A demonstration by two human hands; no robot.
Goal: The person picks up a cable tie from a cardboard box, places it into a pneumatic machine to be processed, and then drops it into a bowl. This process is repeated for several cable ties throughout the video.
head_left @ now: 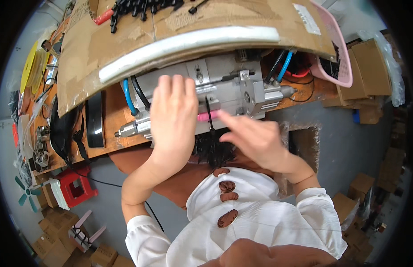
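Note:
My left hand (174, 113) lies over the left part of a grey metal fixture (233, 95), its fingers stretched out away from me; its palm side is hidden. At the fixture's front edge, my right hand (255, 140) has its index finger and thumb apart, with the fingertip close to a small pink piece (208, 116). A thin black part with a slim stem (208, 109) stands upright across the pink piece, left of that fingertip. Whether the finger touches either one I cannot tell. Below, a bunch of similar black parts (215, 151) hangs at the front edge, over my lap.
A cardboard cover (171, 44) with a white foam strip (188, 48) overhangs the fixture; black parts (144, 9) are piled on top. Blue tubes (128, 95) run to the fixture. A pink basket (342, 49) is at right, a red stool (77, 187) at lower left.

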